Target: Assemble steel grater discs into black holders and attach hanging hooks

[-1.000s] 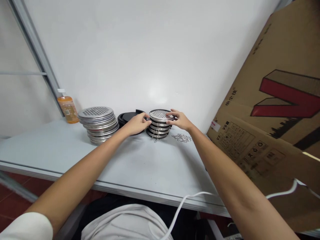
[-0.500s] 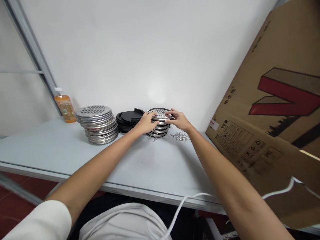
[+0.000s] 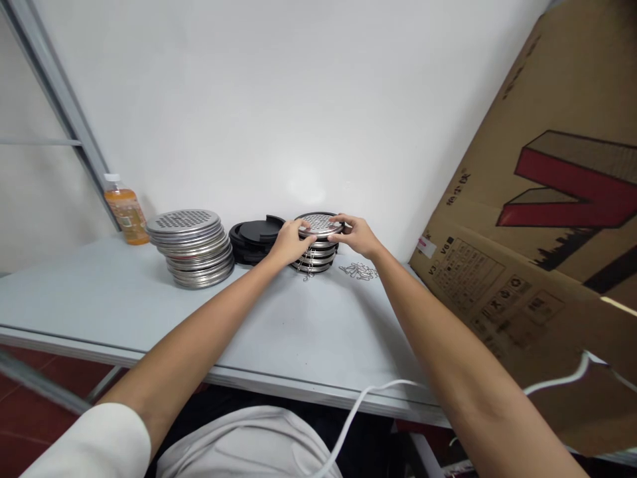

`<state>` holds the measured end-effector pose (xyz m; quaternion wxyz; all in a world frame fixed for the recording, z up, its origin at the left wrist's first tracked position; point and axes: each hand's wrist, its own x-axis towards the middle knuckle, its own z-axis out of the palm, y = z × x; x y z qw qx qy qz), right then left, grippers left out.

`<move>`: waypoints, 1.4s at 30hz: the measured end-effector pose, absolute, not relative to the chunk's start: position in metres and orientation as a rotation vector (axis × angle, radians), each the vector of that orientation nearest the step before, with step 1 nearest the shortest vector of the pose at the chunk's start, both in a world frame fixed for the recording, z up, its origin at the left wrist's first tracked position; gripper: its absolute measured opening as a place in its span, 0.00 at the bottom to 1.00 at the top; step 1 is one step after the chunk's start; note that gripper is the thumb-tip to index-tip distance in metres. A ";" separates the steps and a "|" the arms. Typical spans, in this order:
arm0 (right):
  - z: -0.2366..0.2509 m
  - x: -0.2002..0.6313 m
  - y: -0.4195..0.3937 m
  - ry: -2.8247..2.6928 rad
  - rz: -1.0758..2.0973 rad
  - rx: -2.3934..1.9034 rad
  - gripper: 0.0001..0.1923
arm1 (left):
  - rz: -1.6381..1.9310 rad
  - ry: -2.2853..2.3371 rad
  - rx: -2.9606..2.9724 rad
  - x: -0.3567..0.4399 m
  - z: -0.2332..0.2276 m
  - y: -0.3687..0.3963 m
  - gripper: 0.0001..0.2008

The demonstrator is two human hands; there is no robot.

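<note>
A small stack of round perforated metal discs [image 3: 318, 255] with short chains stands at the back of the grey table [image 3: 279, 332]. Its top disc [image 3: 320, 224] is gripped by both hands: my left hand [image 3: 288, 242] holds its left edge and my right hand [image 3: 355, 236] its right edge. Left of this stack lies a pile of black round lids [image 3: 255, 237]. Further left stands a taller stack of larger perforated metal discs [image 3: 192, 249].
A small heap of loose metal chains [image 3: 359, 271] lies right of the hands. An orange bottle [image 3: 122, 212] stands at the back left by a metal frame post. A big tilted cardboard box [image 3: 542, 219] fills the right. A white cable [image 3: 378, 398] hangs over the table's front edge.
Both hands have closed in on the top disc of the small stack. The view has shifted a little, so things sit slightly further left.
</note>
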<state>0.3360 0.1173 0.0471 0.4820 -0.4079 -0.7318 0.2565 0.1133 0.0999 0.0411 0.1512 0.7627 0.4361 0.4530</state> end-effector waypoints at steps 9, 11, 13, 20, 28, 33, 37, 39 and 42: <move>0.039 0.333 0.117 -1.604 0.788 -0.922 0.32 | 1.408 1.222 2.233 0.111 0.045 0.102 0.08; 0.036 0.333 0.120 -1.604 0.785 -0.912 0.33 | 1.412 1.224 2.246 0.111 0.045 0.102 0.07; 0.036 0.334 0.123 -1.636 0.772 -0.917 0.34 | 1.403 1.229 2.256 0.111 0.045 0.102 0.07; 0.040 0.339 0.123 -1.729 0.786 -0.978 0.35 | 1.337 1.207 2.308 0.119 0.045 0.102 0.08; 0.044 0.338 0.115 -1.769 0.743 -1.045 0.41 | 1.279 1.335 2.241 0.127 0.037 0.099 0.28; 0.064 0.367 0.097 -1.790 0.644 -1.394 0.42 | 1.201 1.546 2.200 0.148 0.034 0.093 0.42; 0.064 0.400 0.095 -1.943 0.443 -1.863 0.23 | 1.121 1.657 2.239 0.158 0.034 0.097 0.37; 0.055 0.409 0.096 -2.008 0.410 -2.000 0.19 | 1.101 1.654 2.254 0.158 0.033 0.100 0.36; 0.037 0.406 0.095 -2.091 0.364 -2.068 0.15 | 1.090 1.641 2.277 0.156 0.031 0.103 0.36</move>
